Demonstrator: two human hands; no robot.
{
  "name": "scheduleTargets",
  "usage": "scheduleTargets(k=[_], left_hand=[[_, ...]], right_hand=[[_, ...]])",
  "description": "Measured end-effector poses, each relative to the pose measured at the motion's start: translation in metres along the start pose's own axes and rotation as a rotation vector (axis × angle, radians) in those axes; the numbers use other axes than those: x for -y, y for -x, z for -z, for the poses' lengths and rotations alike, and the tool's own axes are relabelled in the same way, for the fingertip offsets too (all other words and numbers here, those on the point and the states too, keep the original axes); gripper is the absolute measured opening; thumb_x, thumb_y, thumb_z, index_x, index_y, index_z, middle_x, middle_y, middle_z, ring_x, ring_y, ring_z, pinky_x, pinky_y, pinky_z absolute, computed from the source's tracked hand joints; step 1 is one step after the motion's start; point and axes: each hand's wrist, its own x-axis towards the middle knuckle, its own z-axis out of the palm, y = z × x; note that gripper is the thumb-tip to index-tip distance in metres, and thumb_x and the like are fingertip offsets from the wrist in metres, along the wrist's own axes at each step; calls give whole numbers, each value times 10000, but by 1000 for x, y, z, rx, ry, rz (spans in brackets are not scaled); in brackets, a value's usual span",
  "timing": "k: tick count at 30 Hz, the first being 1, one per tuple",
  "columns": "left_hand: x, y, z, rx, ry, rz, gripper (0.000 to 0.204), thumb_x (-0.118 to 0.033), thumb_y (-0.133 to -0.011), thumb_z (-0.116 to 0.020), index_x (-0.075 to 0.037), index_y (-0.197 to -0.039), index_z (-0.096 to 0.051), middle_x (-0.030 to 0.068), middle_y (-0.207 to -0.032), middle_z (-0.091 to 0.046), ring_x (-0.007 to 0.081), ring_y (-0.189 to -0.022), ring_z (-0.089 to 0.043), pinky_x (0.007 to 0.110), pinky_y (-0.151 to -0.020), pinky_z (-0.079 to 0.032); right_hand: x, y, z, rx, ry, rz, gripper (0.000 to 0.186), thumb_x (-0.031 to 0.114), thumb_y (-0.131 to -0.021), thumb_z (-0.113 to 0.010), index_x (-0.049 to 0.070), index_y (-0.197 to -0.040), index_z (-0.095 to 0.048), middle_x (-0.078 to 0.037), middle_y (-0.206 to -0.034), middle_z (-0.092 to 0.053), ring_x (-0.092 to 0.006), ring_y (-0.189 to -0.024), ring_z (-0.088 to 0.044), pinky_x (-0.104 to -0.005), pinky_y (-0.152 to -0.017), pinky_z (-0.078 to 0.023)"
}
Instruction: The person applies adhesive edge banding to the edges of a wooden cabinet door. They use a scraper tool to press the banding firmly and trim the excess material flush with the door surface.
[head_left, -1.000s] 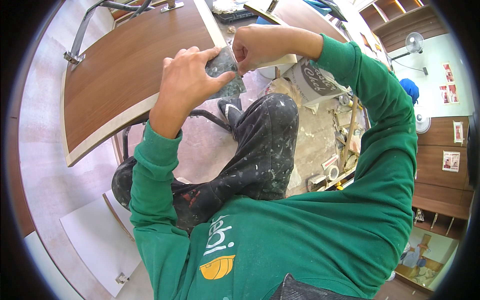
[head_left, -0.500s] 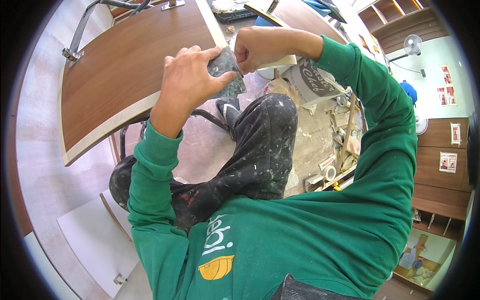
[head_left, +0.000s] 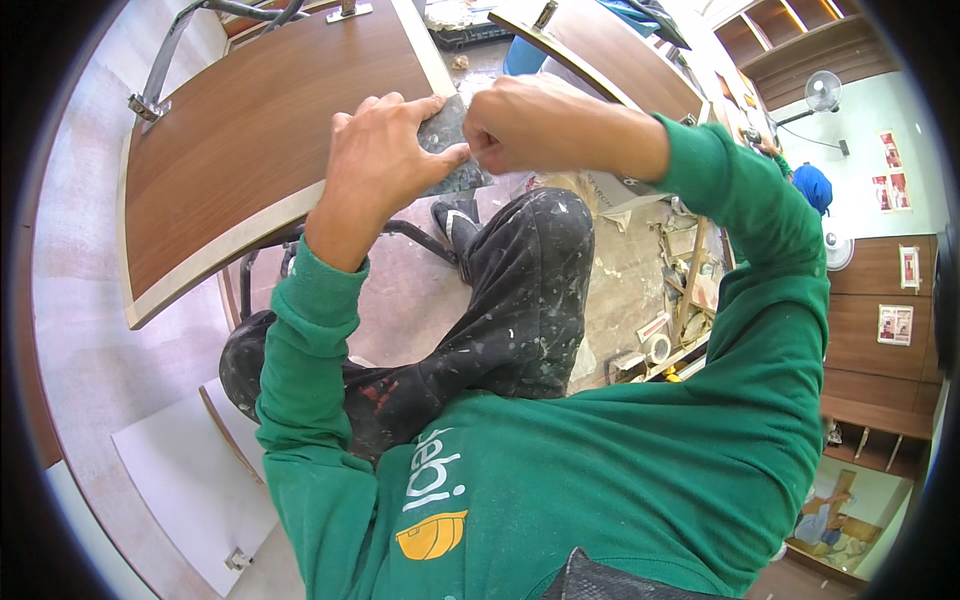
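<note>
A grey, mottled flat plate point(head_left: 450, 178) lies over the near right corner of a brown wood-grain panel point(head_left: 270, 110) with a pale edge band. My left hand point(head_left: 375, 155) holds this plate there, its thumb across the surface and its index finger along the upper edge; the other fingers bend over the panel. Close to the plate's right side is my right hand point(head_left: 510, 125), curled closed and slightly blurred. Whatever its fingers may hold is hidden behind them. Green sleeves cover both forearms.
Bent metal tubing point(head_left: 165, 70) stands at the panel's far left. Another brown panel point(head_left: 640, 60) lies beyond my right hand, near a blue container point(head_left: 522, 58). Scraps and a tape roll point(head_left: 657, 348) lie on the floor at right. A white board point(head_left: 190, 480) is lower left.
My right hand and forearm have shifted slightly, and the forearm now covers more of the printed white bag. My left hand and the plate have hardly moved.
</note>
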Motion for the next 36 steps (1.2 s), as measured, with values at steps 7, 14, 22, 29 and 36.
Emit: scheduleTargets(k=[7,14,22,29,36], left_hand=[[9,2,1,-35,112,-52,664,-537,-817,-793,-122,-1330,-724,129,-1031,-712,305,-1035,-654,446,-936,-449],[17,36,9,-54,209,-183,898,-480,-810,-828,-66,-1541,-509,190,-1170,-721,327,-1026,-654,439,-933,-444],[-35,34,10,215,-67,-296,928,-494,-774,-836,1,-1496,-527,209,-1015,-738,340,-991,-699,441,-869,-459],[-41,44,13,335,36,-419,806,-497,-771,-836,-2,-1367,-615,225,-978,-742,373,-1009,-703,481,-887,-497],[15,201,39,159,74,-13,760,-415,-843,-821,8,-1427,-580,233,-1002,-687,397,-928,-620,472,-849,-488]], right_hand=[[34,123,-12,-116,-649,265,113,96,-916,-717,3,-979,-732,-137,-911,-720,-311,-811,-718,-390,-781,-583],[123,176,-180,-163,-817,-56,283,114,-927,-722,29,-1181,-629,-158,-1156,-587,-365,-981,-677,-450,-845,-569],[167,172,-232,-236,-678,-55,455,97,-894,-725,44,-1315,-559,-155,-1169,-559,-368,-949,-674,-483,-814,-556],[168,173,-208,20,-565,-103,784,131,-890,-739,103,-1598,-403,-171,-1174,-567,-367,-953,-678,-485,-812,-550],[150,188,-199,-68,-670,232,667,209,-900,-787,96,-1508,-538,-202,-1345,-625,-373,-1076,-693,-425,-914,-581]])
